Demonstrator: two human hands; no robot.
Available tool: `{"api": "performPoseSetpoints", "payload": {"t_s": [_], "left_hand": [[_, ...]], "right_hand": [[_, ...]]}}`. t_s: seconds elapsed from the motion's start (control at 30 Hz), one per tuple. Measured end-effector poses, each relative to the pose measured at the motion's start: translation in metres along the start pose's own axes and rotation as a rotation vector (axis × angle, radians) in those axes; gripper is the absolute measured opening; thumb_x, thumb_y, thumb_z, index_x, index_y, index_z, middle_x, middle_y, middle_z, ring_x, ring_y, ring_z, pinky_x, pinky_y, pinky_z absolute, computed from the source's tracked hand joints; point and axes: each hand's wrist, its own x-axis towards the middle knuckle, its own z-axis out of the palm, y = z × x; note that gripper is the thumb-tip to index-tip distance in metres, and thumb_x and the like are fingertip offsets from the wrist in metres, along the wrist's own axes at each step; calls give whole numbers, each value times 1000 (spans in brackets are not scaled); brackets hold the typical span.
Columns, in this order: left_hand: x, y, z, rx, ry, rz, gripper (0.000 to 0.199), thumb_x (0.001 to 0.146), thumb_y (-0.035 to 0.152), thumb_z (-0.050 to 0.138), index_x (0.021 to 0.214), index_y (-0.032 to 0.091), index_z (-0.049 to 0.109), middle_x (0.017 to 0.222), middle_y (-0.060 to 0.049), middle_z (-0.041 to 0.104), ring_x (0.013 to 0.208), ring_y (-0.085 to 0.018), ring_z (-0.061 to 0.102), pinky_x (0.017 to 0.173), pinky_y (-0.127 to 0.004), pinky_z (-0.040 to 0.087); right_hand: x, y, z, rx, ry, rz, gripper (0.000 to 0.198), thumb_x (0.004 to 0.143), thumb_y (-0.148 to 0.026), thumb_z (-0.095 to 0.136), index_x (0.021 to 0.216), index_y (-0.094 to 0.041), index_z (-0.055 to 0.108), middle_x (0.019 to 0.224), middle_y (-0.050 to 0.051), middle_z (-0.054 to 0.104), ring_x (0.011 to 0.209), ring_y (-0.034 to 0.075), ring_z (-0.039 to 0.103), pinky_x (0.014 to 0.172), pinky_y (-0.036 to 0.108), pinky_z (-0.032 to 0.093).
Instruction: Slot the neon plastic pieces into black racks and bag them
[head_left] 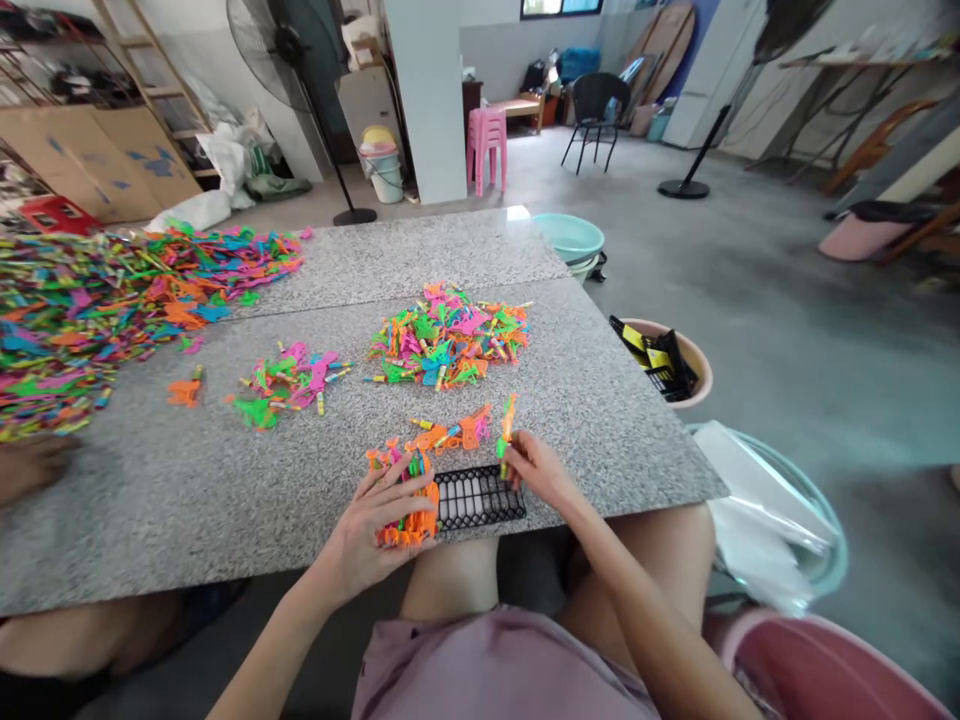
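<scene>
A black plastic lattice tray (484,498) lies at the table's front edge, its left part filled with a row of small, mostly orange plastic toys (409,530). My left hand (379,510) rests over these toys with its fingers stretched out and apart. At the tray's right end, my right hand (534,468) pinches small orange and green plastic toys (507,425), held upright; how many cannot be made out. Just behind the tray is a short line of orange and pink toys (454,432). Farther back sits a mixed heap of bright toys (450,338).
A smaller toy pile (289,385) and a huge heap (112,310) cover the left of the speckled stone table (585,400). Another person's hand (34,468) is at the left edge. Right of the table stand a tub with black trays (697,370) and a pink tub (832,650).
</scene>
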Motion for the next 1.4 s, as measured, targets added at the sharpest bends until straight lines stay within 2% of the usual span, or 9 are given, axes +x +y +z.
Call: {"api": "performPoseSetpoints", "payload": {"t_s": [0.13,0.23,0.4,0.57,0.7,0.83,1.1,1.23,1.4], "left_hand": [[0,5,-2,-17,-11,-28,26,85,37,69,109,27,70,133,-6,62,140,-29,39,112,-53,34],[1,7,-2,-14,-6,-32,26,85,36,70,109,27,70,132,-6,63,139,-30,40,111,-54,35],[1,6,0,-10,-5,-33,26,84,36,70,109,27,71,131,-6,64,139,-31,40,111,-53,35],[-1,6,4,-4,24,-13,25,86,38,68,108,28,71,131,-5,64,139,-31,41,111,-52,35],[0,13,0,100,85,28,24,88,30,64,112,29,69,134,-3,62,141,-29,38,115,-51,29],[6,21,-8,181,-2,89,31,88,21,60,119,26,63,134,-3,62,139,-27,40,117,-49,25],[13,21,-9,174,-46,92,36,88,25,61,123,21,59,128,-6,65,135,-26,44,116,-47,32],[13,22,-4,171,3,54,33,88,25,61,121,21,61,128,-6,65,135,-27,44,115,-49,34],[18,23,5,205,82,-45,38,87,24,62,125,19,58,125,-8,67,134,-32,44,112,-53,36]], "right_hand": [[6,-13,48,165,16,-110,25,76,-21,68,97,-20,54,76,-1,68,68,17,67,66,27,52],[16,-23,66,156,74,-174,29,72,-13,66,97,-19,53,83,1,70,78,18,69,76,29,53],[20,-34,70,-152,-39,-326,28,77,-11,59,104,-18,56,86,2,70,83,18,68,79,28,50],[24,-42,73,-393,-92,-344,28,81,-10,56,108,-16,55,90,6,69,82,19,66,75,27,48],[29,-44,78,-441,-180,-394,27,78,-6,58,102,-18,60,92,6,68,87,20,64,77,27,47],[32,-45,68,-426,-207,-463,30,76,-4,59,103,-19,61,103,7,66,96,19,62,82,28,47],[45,-71,55,-793,64,-132,30,98,-38,46,119,-20,56,114,14,63,100,26,64,82,36,49],[41,-59,40,-838,144,-2,28,95,-31,50,119,-17,55,113,16,64,99,26,64,80,34,48],[40,-30,-16,-843,185,86,24,98,-20,42,113,-16,60,105,13,67,98,24,63,80,32,44]]}}
